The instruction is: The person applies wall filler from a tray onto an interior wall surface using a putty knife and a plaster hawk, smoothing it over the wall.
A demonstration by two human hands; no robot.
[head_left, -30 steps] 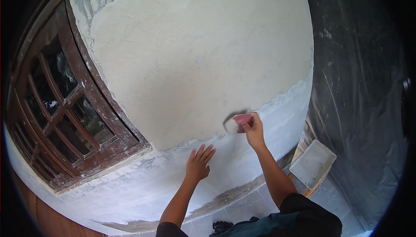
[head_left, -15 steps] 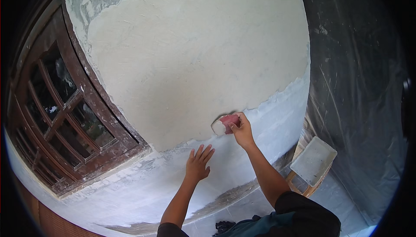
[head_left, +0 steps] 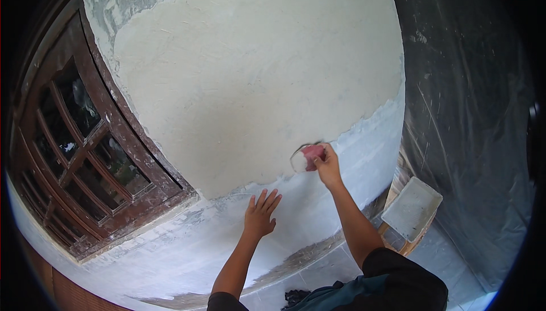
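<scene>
My right hand (head_left: pixel 328 169) grips a flat, reddish putty spreader (head_left: pixel 314 151) between thumb and fingers. Its left end is smeared whitish, and it lies against the wall near the lower border of the beige coat (head_left: pixel 256 83). My left hand (head_left: pixel 261 214) rests on the paler wall strip (head_left: pixel 222 231) just below that border, fingers spread and nothing in it. The spreader's underside is hidden.
A brown wooden window (head_left: pixel 85 151) with glass panes borders the wall at left. Dark plastic sheeting (head_left: pixel 466 112) hangs at right. A whitish rectangular tray (head_left: pixel 412 209) sits on a wooden support (head_left: pixel 407 248) at the lower right.
My right hand and the spreader have slid a short way to the right along the wall, and slightly up. My left hand stays where it was.
</scene>
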